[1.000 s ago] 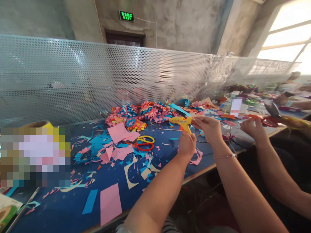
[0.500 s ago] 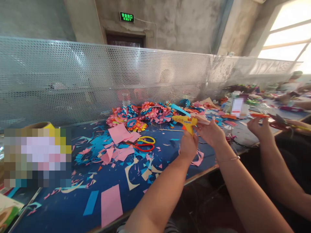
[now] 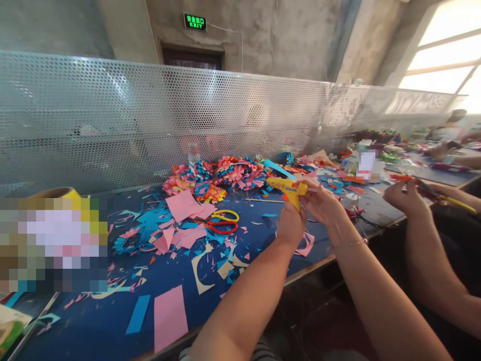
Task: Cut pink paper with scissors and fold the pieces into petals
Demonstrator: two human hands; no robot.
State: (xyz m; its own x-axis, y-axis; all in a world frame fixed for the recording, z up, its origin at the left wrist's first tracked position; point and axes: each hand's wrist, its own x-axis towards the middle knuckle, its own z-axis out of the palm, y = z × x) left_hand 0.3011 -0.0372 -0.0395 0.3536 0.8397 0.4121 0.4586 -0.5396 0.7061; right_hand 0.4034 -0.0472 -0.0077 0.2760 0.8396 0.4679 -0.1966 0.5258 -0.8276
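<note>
My left hand (image 3: 291, 220) is wrapped round the handle of a yellow hot glue gun (image 3: 287, 188), held above the table with its nozzle to the left. My right hand (image 3: 325, 203) is closed at the gun's rear end. A thin, pale glue stick (image 3: 312, 190) shows between its fingers and the back of the gun; the fingers partly hide it. Beyond the gun is a blue paper strip (image 3: 278, 169). Under my hands, a cut pink paper piece (image 3: 306, 244) lies on the blue table (image 3: 263, 230).
Red-and-yellow-handled scissors (image 3: 223, 221) lie among paper scraps (image 3: 158, 220). Fringed paper flowers (image 3: 240, 173) are heaped by the perforated metal screen (image 3: 225, 110). A tape roll (image 3: 56, 193) stands at left. On the right, a co-worker's hands (image 3: 408, 198) hold scissors and orange paper.
My right hand's fingers have shifted slightly at the gun's rear, and the pale stick shows more clearly there. The co-worker's scissors have tilted; the whole view has shifted a little.
</note>
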